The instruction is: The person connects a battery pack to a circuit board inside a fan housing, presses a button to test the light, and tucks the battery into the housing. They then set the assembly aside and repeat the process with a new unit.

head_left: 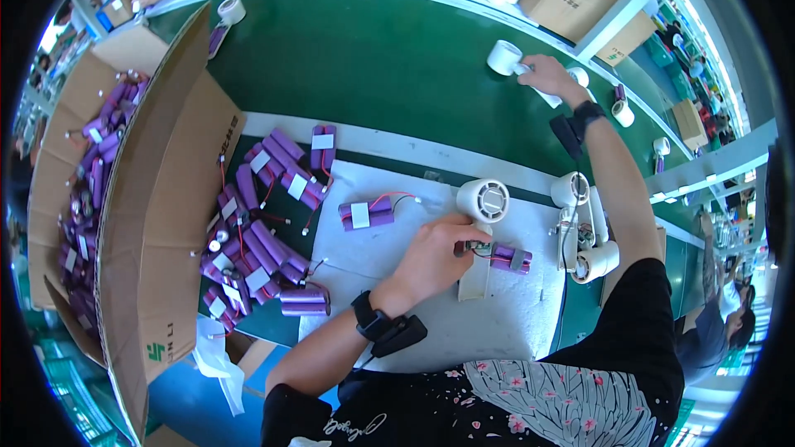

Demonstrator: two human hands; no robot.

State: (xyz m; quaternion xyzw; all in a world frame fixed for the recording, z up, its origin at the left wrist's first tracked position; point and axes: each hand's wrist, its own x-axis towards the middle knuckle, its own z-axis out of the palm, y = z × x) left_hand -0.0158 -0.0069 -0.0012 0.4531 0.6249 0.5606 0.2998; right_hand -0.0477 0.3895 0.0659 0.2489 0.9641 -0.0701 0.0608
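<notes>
My left hand [432,258] is closed round the upper handle of a white handheld fan [483,200], just above the white mat [397,298]. Beside my fingertips shows a small green circuit board [475,247]. Red wires run from there to a purple battery pack [511,260] on the mat. My right hand [550,78] reaches far across the green conveyor belt [356,58], its fingers closed on the handle of another white fan [504,58]. A second purple battery pack [367,213], with a white label, lies left of my left hand.
Loose purple battery packs [261,252] are heaped left of the mat. A tall cardboard box [186,223] stands beyond them, with more packs inside. White fan parts [595,261] stand at the mat's right edge. Other people's hands work across the belt.
</notes>
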